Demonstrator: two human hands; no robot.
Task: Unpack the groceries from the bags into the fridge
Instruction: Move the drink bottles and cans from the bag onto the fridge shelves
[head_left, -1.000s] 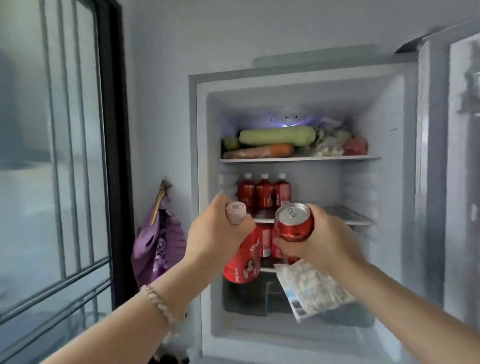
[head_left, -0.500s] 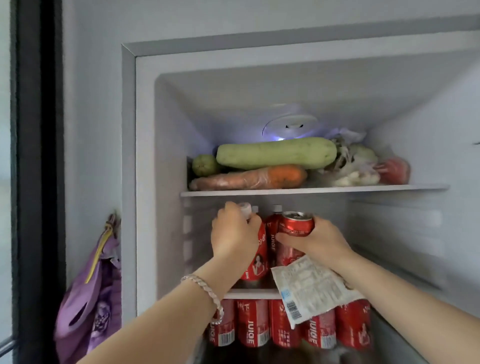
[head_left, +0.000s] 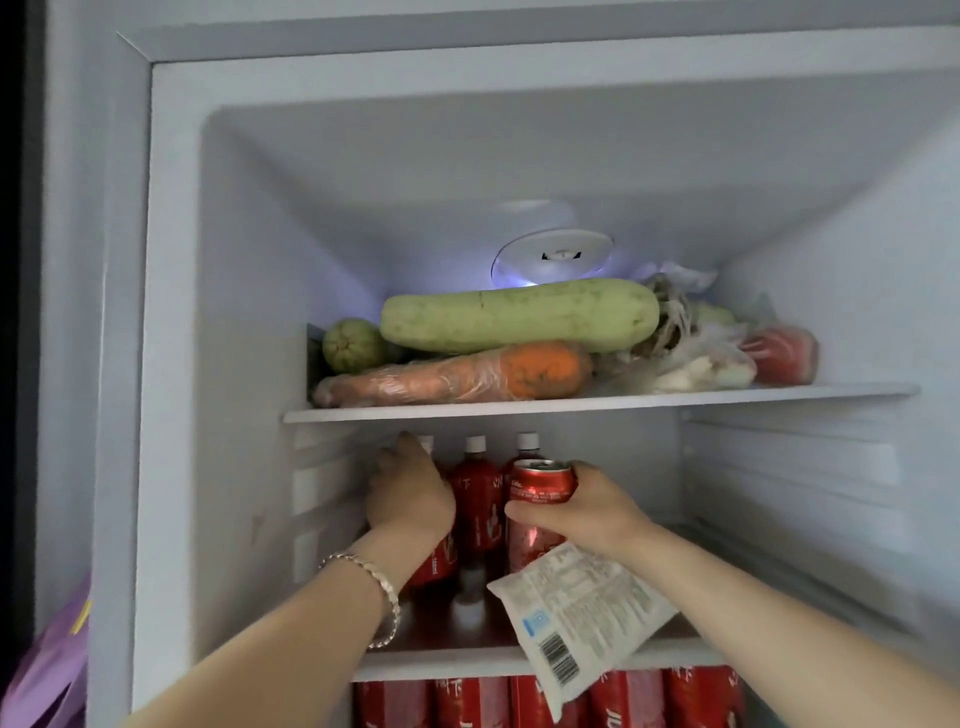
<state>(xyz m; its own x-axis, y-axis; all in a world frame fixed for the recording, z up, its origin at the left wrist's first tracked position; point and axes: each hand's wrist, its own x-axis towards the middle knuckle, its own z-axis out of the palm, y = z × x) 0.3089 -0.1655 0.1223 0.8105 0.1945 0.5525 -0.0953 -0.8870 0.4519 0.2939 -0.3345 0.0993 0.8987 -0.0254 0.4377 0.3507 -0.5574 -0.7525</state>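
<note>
open fridge (head_left: 171, 364) fills the view, with a pale wall beside it. a purple bag (head_left: 47, 670) sits low in the corner, well left of the left hand (head_left: 410, 499). above both hands the top shelf (head_left: 571, 402) carries a long pale gourd (head_left: 519, 314), a wrapped carrot (head_left: 457, 376) under it and bagged greens (head_left: 691, 353) to the right.

both hands are in over the middle shelf (head_left: 441, 662). left hand's curled round a red bottle (head_left: 436, 561), and two more bottles (head_left: 475, 499) stand just right of it. right hand (head_left: 587, 512) wraps a red can (head_left: 540, 488), with a white packet (head_left: 582, 618) caught beneath the palm and hanging past the shelf edge. a row of cans (head_left: 467, 701) runs below.

half a second ago both hands were nearer the shelf front. now they're deeper in, the bottle's gone back-left, and the view is closer.
</note>
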